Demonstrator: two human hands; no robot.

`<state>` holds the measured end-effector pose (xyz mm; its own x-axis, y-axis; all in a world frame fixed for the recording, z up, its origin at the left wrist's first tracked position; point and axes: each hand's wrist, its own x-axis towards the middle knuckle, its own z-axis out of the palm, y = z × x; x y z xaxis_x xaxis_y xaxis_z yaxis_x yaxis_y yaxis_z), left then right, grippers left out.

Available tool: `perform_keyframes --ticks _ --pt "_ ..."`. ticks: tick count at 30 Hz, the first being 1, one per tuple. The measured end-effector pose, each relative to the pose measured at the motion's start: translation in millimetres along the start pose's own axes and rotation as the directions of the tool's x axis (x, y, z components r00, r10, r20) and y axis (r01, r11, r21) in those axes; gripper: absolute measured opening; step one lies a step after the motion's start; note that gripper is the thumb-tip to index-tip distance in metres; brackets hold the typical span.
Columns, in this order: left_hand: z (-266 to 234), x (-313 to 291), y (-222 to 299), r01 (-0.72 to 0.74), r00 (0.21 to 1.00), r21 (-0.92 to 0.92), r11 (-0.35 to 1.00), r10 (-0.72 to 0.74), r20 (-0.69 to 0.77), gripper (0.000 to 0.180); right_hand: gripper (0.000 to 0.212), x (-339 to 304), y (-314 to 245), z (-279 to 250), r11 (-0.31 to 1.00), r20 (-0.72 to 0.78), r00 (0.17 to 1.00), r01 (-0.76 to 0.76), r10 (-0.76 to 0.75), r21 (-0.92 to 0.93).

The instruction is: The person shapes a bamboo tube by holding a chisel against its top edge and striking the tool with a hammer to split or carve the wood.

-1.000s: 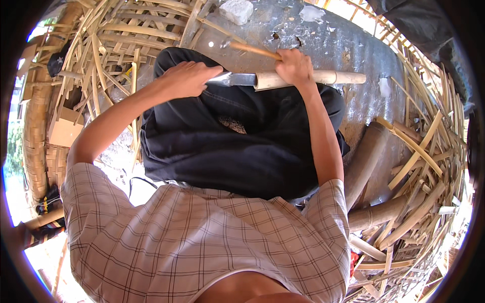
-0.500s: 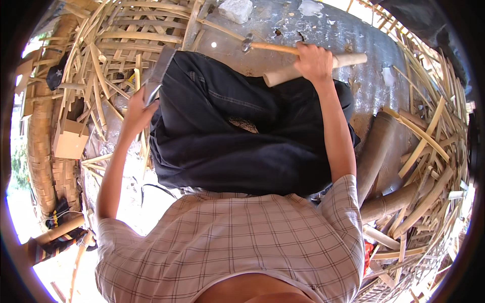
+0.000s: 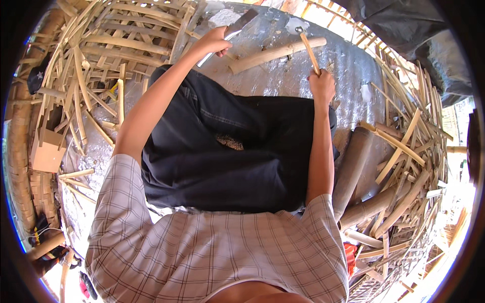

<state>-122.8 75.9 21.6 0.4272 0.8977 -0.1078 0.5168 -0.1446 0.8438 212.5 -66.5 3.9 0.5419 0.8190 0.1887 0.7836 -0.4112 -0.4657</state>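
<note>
My left hand (image 3: 212,43), fingers closed, grips a broad flat-bladed knife (image 3: 243,22) over the far side of the grey sheet. Its dark blade points away to the right, and a silvery handle end shows below the fist. In my right hand (image 3: 322,86) is a hammer (image 3: 310,53), held by its wooden handle with the small metal head up and away from me. Between the two tools a pale bamboo piece (image 3: 278,54) lies slantwise beyond my knees, apart from both hands.
I sit cross-legged on a grey sheet (image 3: 348,86). Woven bamboo strips (image 3: 126,45) stand at the far left, above a cardboard box (image 3: 48,149). Thick bamboo poles (image 3: 353,161) and heaped strips (image 3: 404,202) lie on the right. Black sheeting (image 3: 404,35) hangs at the far right.
My left hand has swung the knife from beside my left knee to the far middle. My right hand with the hammer has come nearer, away from the bamboo piece, which now lies farther left.
</note>
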Motion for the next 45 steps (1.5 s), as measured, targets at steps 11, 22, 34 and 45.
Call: perform_keyframes --ticks 11,22,34,45 --pt "62.0 36.8 -30.3 0.173 0.952 0.307 0.936 -0.238 0.191 0.056 0.028 15.1 -10.2 8.7 0.987 0.190 0.972 -0.152 0.141 0.045" --pt "61.2 34.0 -34.4 0.089 0.958 0.374 0.923 -0.183 0.222 0.054 0.030 22.0 8.9 35.7 0.912 0.198 0.979 -0.129 0.053 0.390" --pt "33.6 -14.9 21.9 0.371 0.856 -0.582 0.723 -0.024 0.516 0.040 0.027 -39.5 -69.2 -28.2 0.817 0.089 0.962 0.168 -0.258 0.552" --pt "-17.0 -90.2 158.4 0.161 0.831 -0.784 0.600 0.346 0.435 0.053 0.025 -64.0 -150.5 -147.6 0.503 0.096 0.891 0.158 -0.444 0.850"
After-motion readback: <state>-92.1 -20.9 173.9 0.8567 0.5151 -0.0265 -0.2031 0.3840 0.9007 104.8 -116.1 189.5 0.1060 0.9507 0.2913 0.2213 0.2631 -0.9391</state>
